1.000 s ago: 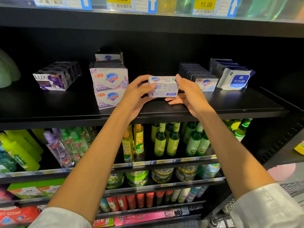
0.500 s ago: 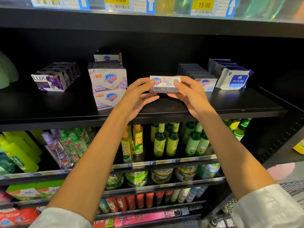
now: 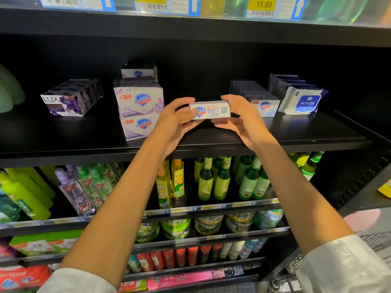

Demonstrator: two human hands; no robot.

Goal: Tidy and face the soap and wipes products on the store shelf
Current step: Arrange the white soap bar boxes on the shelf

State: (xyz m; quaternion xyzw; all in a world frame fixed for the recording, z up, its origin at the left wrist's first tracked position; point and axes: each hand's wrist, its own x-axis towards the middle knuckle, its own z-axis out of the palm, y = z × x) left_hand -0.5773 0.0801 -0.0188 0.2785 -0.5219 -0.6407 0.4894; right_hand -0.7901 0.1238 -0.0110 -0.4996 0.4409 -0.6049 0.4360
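A white Safeguard soap box is held just above the black shelf, narrow side toward me. My left hand grips its left end and my right hand grips its right end. To the left stand two stacked lavender Safeguard boxes, with another behind them. A row of purple Lux soap boxes sits further left. To the right runs a row of white Safeguard boxes, and beyond it a row of wipes packs.
The shelf above carries price tags. Below are shelves of green and yellow bottles, round tins and red cans. A shopping cart stands at the lower right. Pale green items lie at the far left.
Both hands have turned the soap box so its narrow side faces me. The box sits slightly lower than before.
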